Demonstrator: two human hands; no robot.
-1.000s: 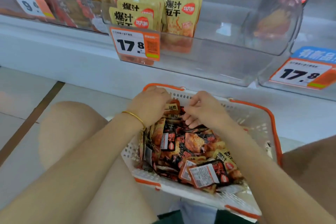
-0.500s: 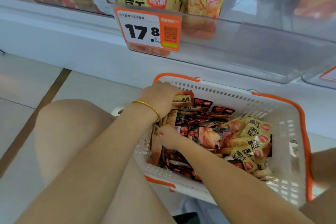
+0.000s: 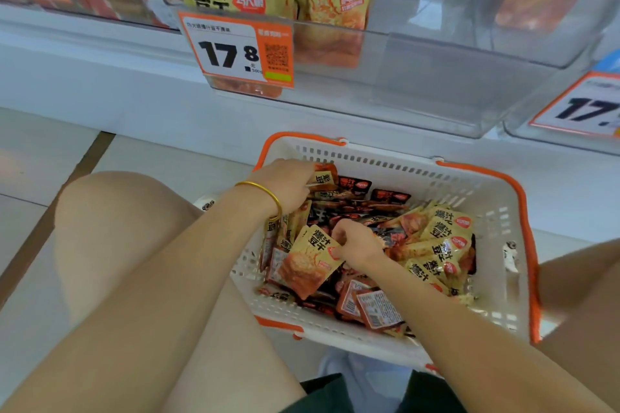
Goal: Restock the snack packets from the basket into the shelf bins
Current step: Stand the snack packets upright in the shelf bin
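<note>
packets (image 3: 432,245) in basket (image 3: 469,178) | basket probably on floor (image 3: 40,157), below shelf bin (image 3: 419,84) | tag (image 3: 235,50) on bin

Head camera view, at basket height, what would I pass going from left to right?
Left knee → left hand → right hand → heap of yellow packets → basket's orange right rim → right leg.

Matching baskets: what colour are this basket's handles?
Orange handles on a white basket, clearest in head view.

Pale floor (image 3: 40,157), perhaps tiled, white shelf base (image 3: 100,84)
</note>
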